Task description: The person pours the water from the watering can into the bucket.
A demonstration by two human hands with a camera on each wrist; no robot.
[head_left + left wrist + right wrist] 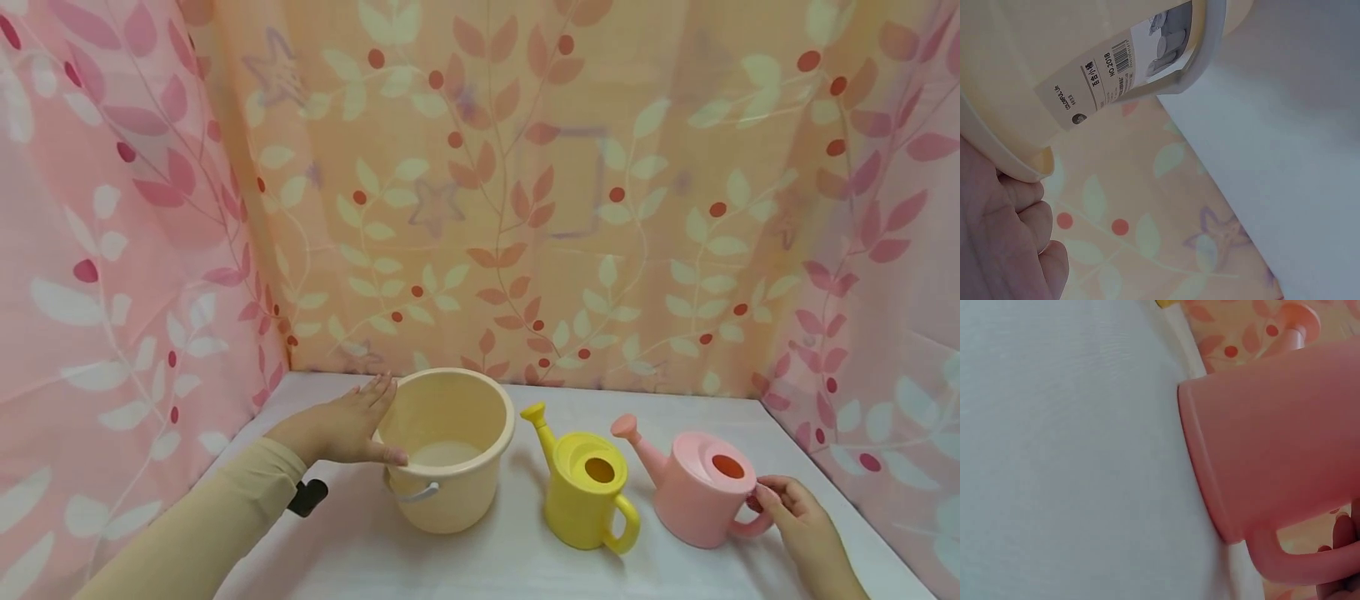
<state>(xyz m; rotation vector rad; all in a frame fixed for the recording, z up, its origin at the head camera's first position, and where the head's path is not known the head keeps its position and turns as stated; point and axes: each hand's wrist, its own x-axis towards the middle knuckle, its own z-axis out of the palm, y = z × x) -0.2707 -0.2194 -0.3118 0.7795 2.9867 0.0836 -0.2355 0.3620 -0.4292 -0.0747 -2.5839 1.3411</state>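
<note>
A cream bucket (450, 500) stands upright on the white-covered table, its mouth facing up. My left hand (341, 427) rests on its left rim, fingers extended toward the back and thumb on the near rim. The left wrist view shows the bucket's label (1116, 69) and pale handle (1200, 56), with my left fingers (1038, 222) beside the lip. At the right, my right hand (802, 521) grips the handle of a pink watering can (693, 504). That can stands upright, its spout pointing back left; in the right wrist view my fingertips (1344, 532) show behind the handle.
Between bucket and pink can stands a yellow watering can (577, 508), spout to the back left. Floral curtains (510, 208) enclose the back and both sides of the white tabletop (517, 567). A black device (307, 497) sits at the left wrist.
</note>
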